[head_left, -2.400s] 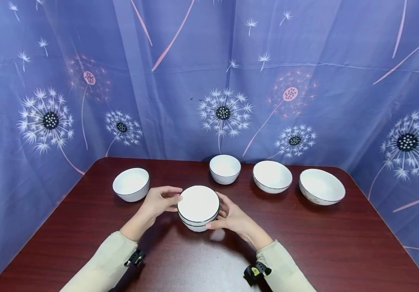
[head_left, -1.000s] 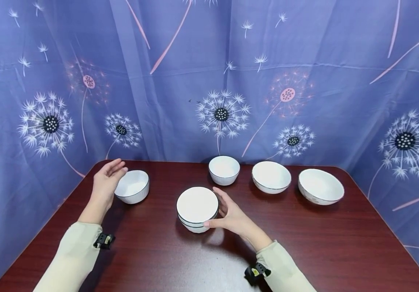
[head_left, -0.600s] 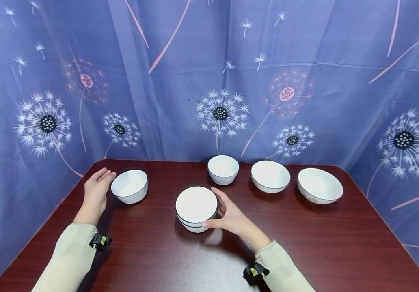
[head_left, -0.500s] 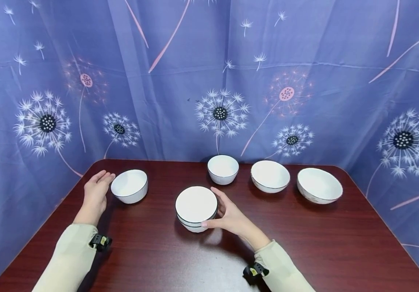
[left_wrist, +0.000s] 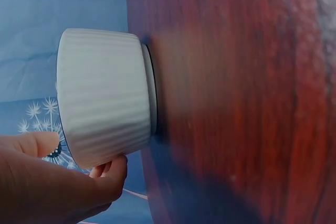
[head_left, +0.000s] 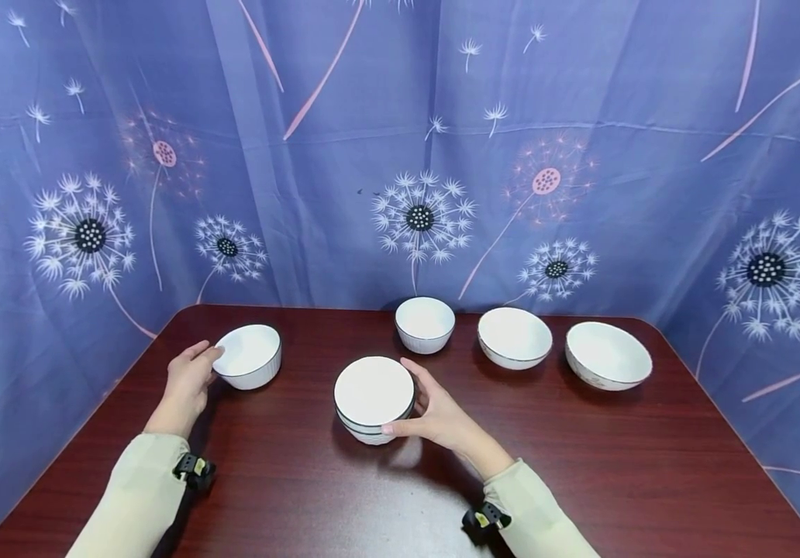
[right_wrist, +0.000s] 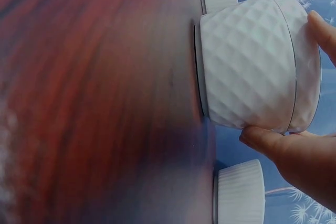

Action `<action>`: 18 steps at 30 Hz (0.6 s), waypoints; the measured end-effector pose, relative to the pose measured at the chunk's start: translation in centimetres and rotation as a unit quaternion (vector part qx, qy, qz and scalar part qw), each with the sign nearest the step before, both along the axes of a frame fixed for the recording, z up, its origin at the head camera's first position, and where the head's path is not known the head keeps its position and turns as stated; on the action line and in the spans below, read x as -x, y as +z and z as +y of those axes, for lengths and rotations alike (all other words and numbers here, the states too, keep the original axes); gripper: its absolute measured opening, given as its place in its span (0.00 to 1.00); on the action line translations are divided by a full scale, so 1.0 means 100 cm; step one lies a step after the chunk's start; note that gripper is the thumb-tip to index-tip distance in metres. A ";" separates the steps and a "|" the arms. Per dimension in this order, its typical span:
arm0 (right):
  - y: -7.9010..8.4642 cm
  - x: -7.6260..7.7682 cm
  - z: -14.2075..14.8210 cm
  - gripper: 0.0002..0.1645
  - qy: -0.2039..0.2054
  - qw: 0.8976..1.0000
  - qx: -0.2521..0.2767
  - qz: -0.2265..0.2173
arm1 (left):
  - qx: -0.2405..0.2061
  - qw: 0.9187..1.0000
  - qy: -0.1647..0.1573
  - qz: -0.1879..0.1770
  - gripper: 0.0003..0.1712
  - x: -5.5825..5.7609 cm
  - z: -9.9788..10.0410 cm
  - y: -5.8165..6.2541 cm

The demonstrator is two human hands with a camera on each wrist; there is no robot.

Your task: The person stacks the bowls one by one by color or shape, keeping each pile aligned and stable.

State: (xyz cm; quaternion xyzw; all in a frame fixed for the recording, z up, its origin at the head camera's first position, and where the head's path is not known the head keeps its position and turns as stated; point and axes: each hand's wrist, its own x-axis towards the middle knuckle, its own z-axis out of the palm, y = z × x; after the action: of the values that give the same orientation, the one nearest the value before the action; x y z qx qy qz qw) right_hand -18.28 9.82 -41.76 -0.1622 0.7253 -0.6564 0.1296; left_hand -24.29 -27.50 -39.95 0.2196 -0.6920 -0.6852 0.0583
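My left hand is at the near left side of a white bowl with a ribbed outer wall and dark rim. In the left wrist view, the thumb lies over the rim of this bowl while the fingers press its outer wall, and its foot rests on the table. My right hand grips a stack of two nested bowls at mid-table, thumb in front and fingers on the far right side. The right wrist view shows the lower bowl with a diamond-relief wall and the upper bowl seated in it.
Along the back of the dark red wooden table stand a small ribbed bowl, a wider bowl and a large bowl at the right. A blue dandelion-print curtain hangs right behind the table.
My left hand has left the stacked bowls, moved left beyond the ribbed bowl, then lowered and come in to take its rim. The right hand has kept its hold on the stack.
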 end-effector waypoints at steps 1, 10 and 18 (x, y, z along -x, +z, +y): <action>0.000 0.000 0.000 0.64 -0.001 1.000 0.001 -0.002 | 0.001 1.000 0.000 0.000 0.36 0.000 0.000 0.000; 0.001 0.002 0.000 0.64 -0.003 1.000 0.003 -0.011 | 0.000 0.999 -0.029 -0.018 0.34 -0.005 -0.001 -0.001; 0.001 0.002 0.001 0.63 0.001 1.000 0.002 -0.019 | 0.005 0.999 -0.033 -0.030 0.33 -0.009 -0.003 -0.004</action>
State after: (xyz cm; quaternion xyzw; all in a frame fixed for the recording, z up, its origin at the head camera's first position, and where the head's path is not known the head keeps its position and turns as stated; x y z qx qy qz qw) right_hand -18.44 9.88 -41.67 -0.1510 0.7215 -0.6603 0.1436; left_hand -23.35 -27.77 -40.40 0.2167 -0.7038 -0.6763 0.0158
